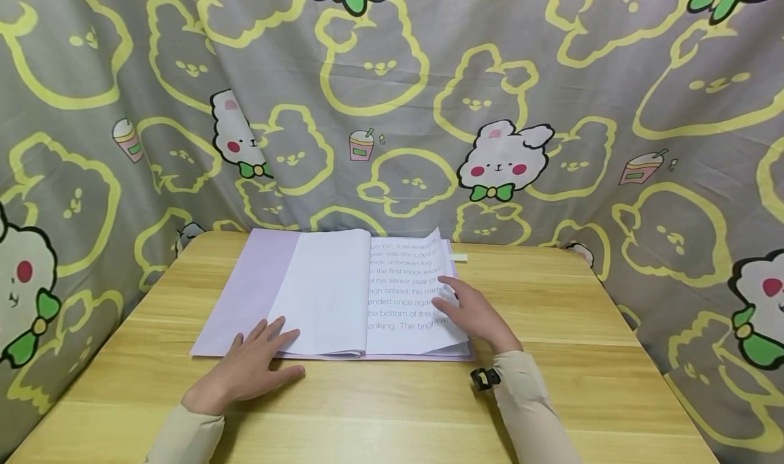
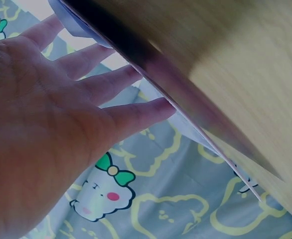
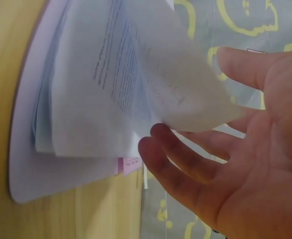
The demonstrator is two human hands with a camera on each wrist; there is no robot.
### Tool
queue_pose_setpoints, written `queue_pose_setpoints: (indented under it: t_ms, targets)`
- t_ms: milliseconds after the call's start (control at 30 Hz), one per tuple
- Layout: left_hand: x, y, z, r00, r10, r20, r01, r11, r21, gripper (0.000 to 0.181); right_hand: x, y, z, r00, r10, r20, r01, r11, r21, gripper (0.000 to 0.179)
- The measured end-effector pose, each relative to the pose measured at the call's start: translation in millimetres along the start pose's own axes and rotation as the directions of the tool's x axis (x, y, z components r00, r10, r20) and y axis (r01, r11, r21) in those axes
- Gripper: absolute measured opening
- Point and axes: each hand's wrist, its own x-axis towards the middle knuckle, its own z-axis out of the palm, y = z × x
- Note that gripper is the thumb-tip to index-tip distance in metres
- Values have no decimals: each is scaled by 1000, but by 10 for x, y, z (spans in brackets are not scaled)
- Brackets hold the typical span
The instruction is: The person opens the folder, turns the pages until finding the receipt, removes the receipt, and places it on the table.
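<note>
A lilac folder [image 1: 254, 273] lies spread on the wooden table, holding white sheets. Its left side shows a blank page [image 1: 327, 280]; the right page [image 1: 401, 301] carries large printed English text, its outer edge lifted and curling. Spread fingers of my left hand [image 1: 248, 369] rest at the folder's lower left edge, thumb apart over the table. At the lifted page edge is my right hand [image 1: 478, 314]. In the right wrist view, its fingers [image 3: 186, 164] reach behind the raised page [image 3: 186, 94], while the thumb [image 3: 245, 67] stands away from the paper.
The wooden table [image 1: 355, 409] extends around the folder. A pale tab [image 1: 459, 258] sticks out past the folder's right side. Grey curtains [image 1: 404, 56] with cartoon bears and rabbits hang behind and beside the table. A black device [image 1: 485, 379] sits at the right wrist.
</note>
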Motion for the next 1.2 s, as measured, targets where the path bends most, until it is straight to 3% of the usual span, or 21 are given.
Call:
queue_pose_setpoints:
  t_ms: [433, 833, 1200]
  targets:
    - [-10, -8, 24, 1000, -16, 4, 16, 1000, -20, 81, -4, -70, 68, 999, -25, -26, 27, 998, 63, 52]
    - [-18, 1, 13, 1000, -12, 9, 12, 1000, -19, 81, 28, -166, 176, 999, -5, -36, 10, 991, 137, 64]
    - [-10, -8, 18, 1000, -2, -1, 2, 1000, -9, 80, 11, -207, 300, 998, -60, -21, 61, 995, 84, 64]
